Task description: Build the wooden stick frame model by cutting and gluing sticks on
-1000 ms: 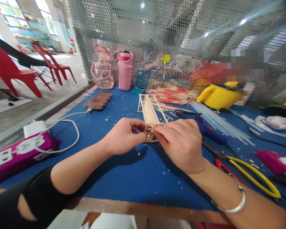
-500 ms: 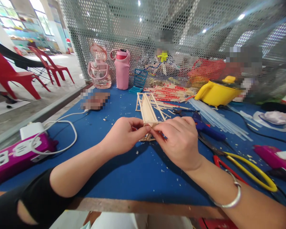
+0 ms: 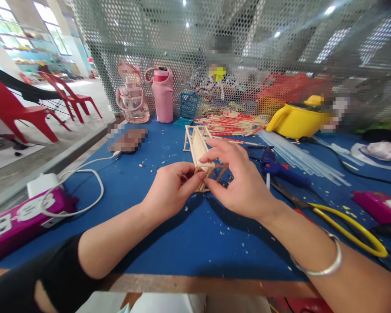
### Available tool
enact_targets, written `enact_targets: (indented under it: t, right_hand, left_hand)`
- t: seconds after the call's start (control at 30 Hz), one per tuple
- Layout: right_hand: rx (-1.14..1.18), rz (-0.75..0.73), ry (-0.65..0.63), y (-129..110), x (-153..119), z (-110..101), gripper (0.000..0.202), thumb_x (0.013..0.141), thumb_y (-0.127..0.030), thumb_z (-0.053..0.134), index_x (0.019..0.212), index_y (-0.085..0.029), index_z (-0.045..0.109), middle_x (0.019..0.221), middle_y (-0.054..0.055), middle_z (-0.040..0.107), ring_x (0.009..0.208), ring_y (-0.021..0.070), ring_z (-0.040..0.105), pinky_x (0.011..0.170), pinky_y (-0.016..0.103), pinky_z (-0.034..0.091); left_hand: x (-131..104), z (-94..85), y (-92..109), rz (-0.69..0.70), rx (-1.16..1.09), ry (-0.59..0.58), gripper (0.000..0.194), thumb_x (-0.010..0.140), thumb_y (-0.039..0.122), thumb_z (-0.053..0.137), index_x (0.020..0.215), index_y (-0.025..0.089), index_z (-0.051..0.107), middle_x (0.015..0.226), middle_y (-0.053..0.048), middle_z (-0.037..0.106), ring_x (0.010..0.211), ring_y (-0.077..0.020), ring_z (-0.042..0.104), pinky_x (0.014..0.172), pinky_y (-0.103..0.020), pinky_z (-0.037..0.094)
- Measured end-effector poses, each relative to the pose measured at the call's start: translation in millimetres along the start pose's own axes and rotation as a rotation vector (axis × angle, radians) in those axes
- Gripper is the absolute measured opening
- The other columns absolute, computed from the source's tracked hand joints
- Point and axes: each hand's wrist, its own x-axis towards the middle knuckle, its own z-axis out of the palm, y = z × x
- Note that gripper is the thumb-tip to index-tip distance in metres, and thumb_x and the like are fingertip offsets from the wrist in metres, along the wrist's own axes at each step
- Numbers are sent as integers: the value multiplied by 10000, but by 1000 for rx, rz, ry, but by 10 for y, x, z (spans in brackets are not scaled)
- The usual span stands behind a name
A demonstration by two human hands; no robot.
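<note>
A small framework of thin wooden sticks (image 3: 197,145), with a flat pale panel along its top, stands on the blue work surface. My left hand (image 3: 166,187) pinches its near end between thumb and fingers. On the other side, my right hand (image 3: 244,182) has its fingers spread. Its raised fingers are over the panel, and its thumb is close to the near end; whether the thumb touches cannot be made out. Part of the framework's right side is hidden behind that hand. A blue glue gun (image 3: 285,174) lies to the right of my right hand.
Red-marked wooden sticks (image 3: 233,124) are piled behind the framework. At right lie clear glue sticks (image 3: 303,158), yellow-handled scissors (image 3: 352,228) and a yellow pot (image 3: 296,121). A purple power strip (image 3: 29,213) with a white cable sits left. Pink bottles (image 3: 163,98) stand before a perforated metal screen (image 3: 169,39).
My right hand has let go of the near end; its pinched fingers have opened and lifted over the panel. My left hand still pinches the framework. The view has shifted slightly.
</note>
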Motion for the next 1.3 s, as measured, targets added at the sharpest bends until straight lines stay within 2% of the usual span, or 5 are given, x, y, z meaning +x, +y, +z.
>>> enact_targets:
  t: [0.13, 0.37, 0.57, 1.0, 1.3]
  right_hand:
    - [9, 0, -7, 11, 14, -9, 600, 757, -96, 657, 1294, -228, 425, 987, -3, 700, 1097, 209, 567, 1019, 448, 367]
    - [4, -33, 22, 47, 14, 3, 538, 792, -120, 640, 1281, -237, 450, 987, 8, 681, 1064, 198, 590, 1001, 427, 392]
    - [-17, -36, 43, 46, 2, 8, 521, 800, -106, 609, 1278, -240, 450, 964, 11, 675, 1050, 201, 590, 1006, 433, 381]
    - [-14, -62, -1, 29, 19, 0, 580, 798, -97, 588, 1326, -240, 396, 1005, 19, 671, 1032, 205, 580, 1041, 453, 322]
    - [19, -29, 35, 27, -14, 40, 555, 813, -89, 579, 1319, -243, 408, 997, 16, 674, 1057, 205, 575, 1002, 419, 372]
  left_hand:
    - [0, 13, -38, -23, -129, -62, 317, 884, 407, 521, 817, 146, 687, 655, 14, 607, 588, -105, 457, 546, -221, 345]
    - [18, -44, -66, -113, -390, -179, 345, 885, 433, 524, 955, 151, 710, 844, -23, 704, 726, -128, 560, 684, -228, 424]
    - [9, -56, -39, -181, -527, -230, 341, 796, 384, 657, 1019, 129, 695, 977, -75, 723, 823, -172, 626, 719, -256, 475]
    - [9, -61, 40, -198, -385, -161, 314, 818, 408, 615, 901, 128, 731, 793, -37, 703, 692, -139, 560, 627, -238, 419]
    - [-23, -59, 38, -132, -379, -160, 252, 816, 315, 623, 963, 143, 733, 903, -55, 743, 792, -173, 630, 724, -265, 470]
